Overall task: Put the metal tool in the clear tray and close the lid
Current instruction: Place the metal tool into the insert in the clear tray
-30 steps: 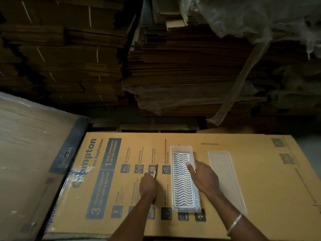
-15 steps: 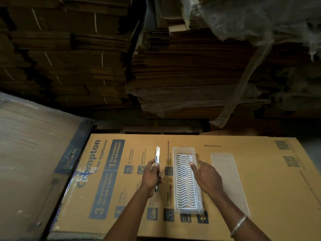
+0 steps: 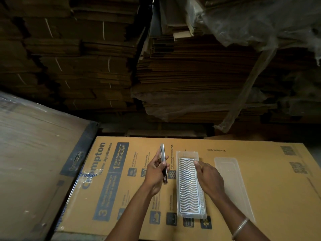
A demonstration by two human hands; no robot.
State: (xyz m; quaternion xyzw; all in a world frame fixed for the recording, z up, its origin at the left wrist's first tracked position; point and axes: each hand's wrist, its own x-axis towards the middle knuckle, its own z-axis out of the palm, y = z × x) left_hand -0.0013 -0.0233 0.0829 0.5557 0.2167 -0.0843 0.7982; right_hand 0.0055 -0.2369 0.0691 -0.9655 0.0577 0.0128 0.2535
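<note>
A printed cardboard box (image 3: 243, 180) marked with blue appliance lettering lies flat in the foreground, beside a plastic-wrapped board (image 3: 34, 153) at left, beneath dim stacks of flattened cartons (image 3: 191, 75) partly draped in what appears to be clear plastic sheeting (image 3: 260, 23).

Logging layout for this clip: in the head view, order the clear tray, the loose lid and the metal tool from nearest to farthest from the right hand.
1. Clear tray: under the right hand, touching.
2. Lid: just right of it.
3. Metal tool: across the tray, held in the left hand.
</note>
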